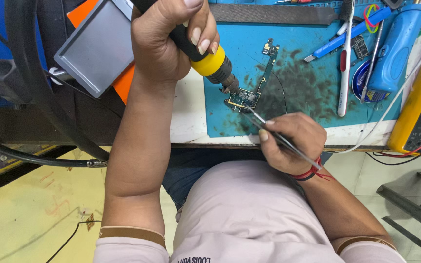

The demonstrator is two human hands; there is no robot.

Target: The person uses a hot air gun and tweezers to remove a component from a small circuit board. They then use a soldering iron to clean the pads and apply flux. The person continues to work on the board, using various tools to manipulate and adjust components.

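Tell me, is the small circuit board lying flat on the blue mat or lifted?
Flat: the circuit board rests on the blue mat, with the tweezers touching its edge.

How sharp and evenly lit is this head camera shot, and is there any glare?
Head view: bright, even light; circuit board and tweezers sharp; soft glare on the grey tray; the black hose near the lens looks slightly soft.
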